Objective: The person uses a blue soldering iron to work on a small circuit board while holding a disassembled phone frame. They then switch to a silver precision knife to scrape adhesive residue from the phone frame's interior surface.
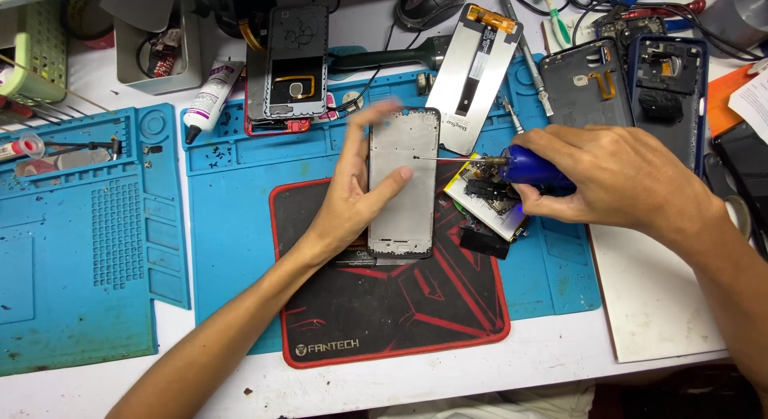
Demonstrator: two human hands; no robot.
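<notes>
A grey phone middle frame (402, 183) lies upright on a black mouse pad with red edging (384, 307). My left hand (356, 187) rests along its left side, thumb on the frame's middle, fingers spread above its top. My right hand (616, 175) grips a blue-handled screwdriver (524, 164) held level, its thin tip touching the frame's right half near the upper middle. Loose phone boards and black parts (490, 207) lie under the screwdriver beside the frame.
Two blue repair mats (88, 235) (232, 227) cover the white table. Behind lie a phone display panel (474, 75), an opened phone (294, 63), two rear covers (580, 83) (668, 87), a glue tube (210, 95), a mouse (428, 4) and a white sheet (652, 299).
</notes>
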